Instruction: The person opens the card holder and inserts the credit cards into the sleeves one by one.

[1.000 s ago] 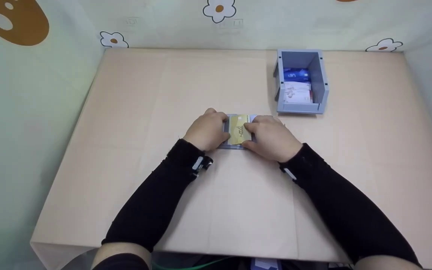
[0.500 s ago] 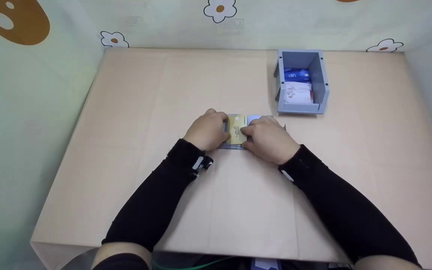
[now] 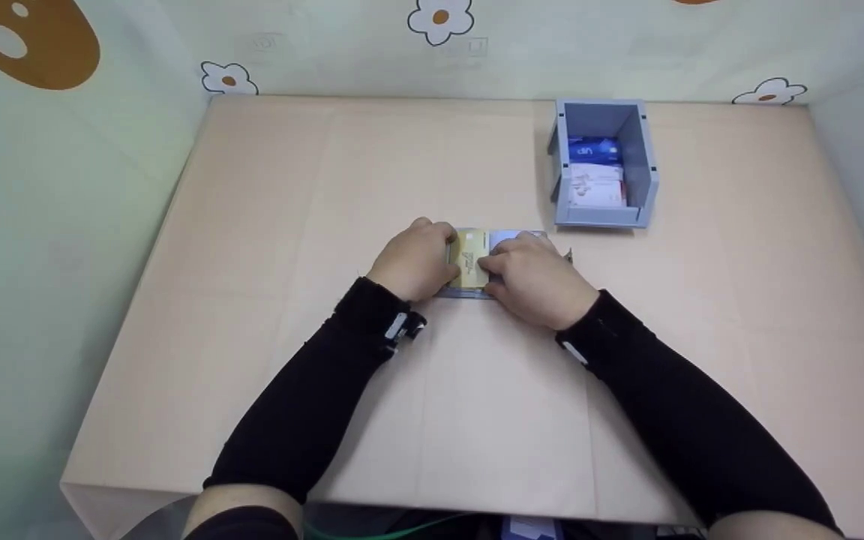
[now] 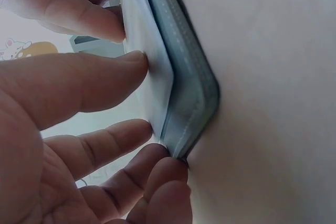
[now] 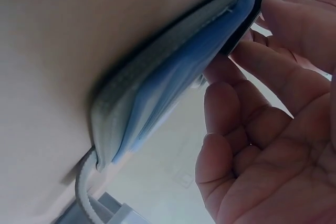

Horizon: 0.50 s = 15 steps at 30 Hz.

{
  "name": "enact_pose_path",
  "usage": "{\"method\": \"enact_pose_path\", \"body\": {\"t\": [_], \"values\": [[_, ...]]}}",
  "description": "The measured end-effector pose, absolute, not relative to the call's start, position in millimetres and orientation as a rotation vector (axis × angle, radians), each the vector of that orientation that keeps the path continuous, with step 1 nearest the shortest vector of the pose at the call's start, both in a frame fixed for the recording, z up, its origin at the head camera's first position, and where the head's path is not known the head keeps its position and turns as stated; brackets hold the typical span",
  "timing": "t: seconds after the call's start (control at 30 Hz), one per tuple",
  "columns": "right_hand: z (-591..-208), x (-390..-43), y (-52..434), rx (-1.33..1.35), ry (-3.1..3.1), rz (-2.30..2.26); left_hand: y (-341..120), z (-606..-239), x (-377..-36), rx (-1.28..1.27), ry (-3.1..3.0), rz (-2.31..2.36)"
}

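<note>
A gold card [image 3: 469,255] lies over the left side of a small opened card holder [image 3: 468,294] on the table. My left hand [image 3: 411,259] grips the holder's left edge. Its thumb [image 4: 118,74] presses on a pale sleeve [image 4: 149,61] in the left wrist view, with the fingers along the edge. My right hand [image 3: 541,277] pinches the gold card's right edge between thumb and finger, covering much of the holder's right side. Bluish sleeves [image 5: 168,87] and a grey strap [image 5: 83,182] show in the right wrist view.
A grey bin [image 3: 601,217] stands at the back right, holding blue [image 3: 593,150] and white packs or cards [image 3: 595,186]. A pale cloth covers the table [image 3: 372,172]. Patterned walls [image 3: 342,45] rise behind it and at both sides.
The gold card has shifted left, further over the holder's left side. My right hand has moved slightly left with it, uncovering more of the right side. My left hand stays put.
</note>
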State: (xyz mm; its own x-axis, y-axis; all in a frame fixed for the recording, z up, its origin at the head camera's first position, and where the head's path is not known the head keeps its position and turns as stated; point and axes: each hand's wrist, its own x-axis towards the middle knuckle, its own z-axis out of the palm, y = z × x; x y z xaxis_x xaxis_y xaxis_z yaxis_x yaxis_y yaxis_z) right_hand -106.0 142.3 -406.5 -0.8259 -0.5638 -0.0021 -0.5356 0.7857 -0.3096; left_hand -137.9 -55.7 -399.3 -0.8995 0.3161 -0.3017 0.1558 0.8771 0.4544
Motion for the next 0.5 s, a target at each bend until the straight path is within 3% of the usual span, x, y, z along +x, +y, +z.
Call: {"method": "enact_pose_path", "body": {"t": [0.5], "values": [[-408.2, -103.0, 142.3, -0.954, 2.889, -0.417, -54.6, -398.6, -137.3, 0.329, 2.678, 0.6]]}}
